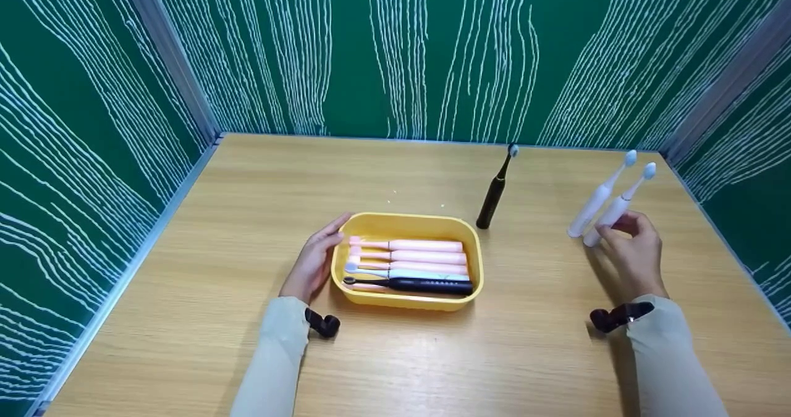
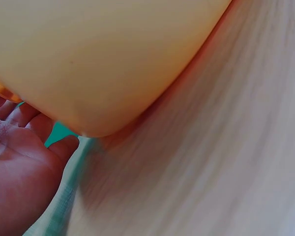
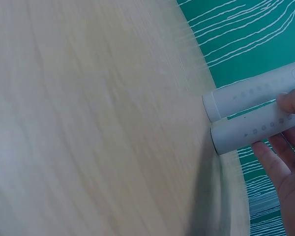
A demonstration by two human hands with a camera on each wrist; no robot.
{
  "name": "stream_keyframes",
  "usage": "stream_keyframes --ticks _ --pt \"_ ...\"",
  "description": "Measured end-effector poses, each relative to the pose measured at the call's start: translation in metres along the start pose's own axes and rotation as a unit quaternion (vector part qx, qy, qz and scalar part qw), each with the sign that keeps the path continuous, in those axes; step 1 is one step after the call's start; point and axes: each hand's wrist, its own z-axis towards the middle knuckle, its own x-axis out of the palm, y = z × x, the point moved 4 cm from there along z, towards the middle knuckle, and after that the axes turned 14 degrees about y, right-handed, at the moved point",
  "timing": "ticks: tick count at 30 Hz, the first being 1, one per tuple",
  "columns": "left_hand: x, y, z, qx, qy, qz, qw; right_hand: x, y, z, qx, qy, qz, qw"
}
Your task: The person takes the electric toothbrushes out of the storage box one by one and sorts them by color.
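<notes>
My right hand (image 1: 636, 253) pinches the lower handle of a white electric toothbrush (image 1: 616, 211), which stands upright at the table's right side. Close beside it on the left stands a second white electric toothbrush (image 1: 591, 210). In the right wrist view, thumb and fingers lie on either side of the held handle (image 3: 250, 130), its base by the tabletop. My left hand (image 1: 313, 261) rests against the left end of a yellow basket (image 1: 405, 304), thumb at the rim and fingers along the outside. Pink toothbrushes (image 1: 426, 246), a pale blue one (image 1: 429, 273) and a black one (image 1: 432, 285) lie inside.
A black electric toothbrush (image 1: 492, 201) stands upright by the basket's back right corner. Tiny white specks lie behind the basket on the wooden table (image 1: 296, 176). Green panels with white wavy lines (image 1: 352, 65) border the table at the back and sides.
</notes>
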Motion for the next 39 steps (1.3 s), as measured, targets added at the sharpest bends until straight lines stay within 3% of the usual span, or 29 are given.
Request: stream_keyframes --ticks 12,16,23,29,39 --pt "0.0000 -0.0008 -0.0009 -0.007 -0.011 0.002 0.9999 0.0038 -0.0025 0.0032 0.015 0.036 -0.017 0.9991" --pt "0.0000 -0.0010 -0.0005 -0.011 -0.014 0.005 0.9998 0.0041 -0.0025 0.0038 0.009 0.036 -0.033 0.9988" --pt "0.0000 -0.0005 0.0004 0.000 0.007 -0.003 1.0000 0.0041 -0.0022 0.0044 -0.014 -0.003 -0.025 0.9996" --pt "-0.0005 -0.0003 0.0009 -0.001 -0.006 -0.003 1.0000 0.0054 -0.0035 0.0031 0.009 0.017 -0.026 0.9995" --pt "-0.0006 -0.0009 0.0001 -0.004 -0.013 -0.004 0.9999 0.0051 -0.0014 0.0009 0.012 0.023 -0.018 0.9995"
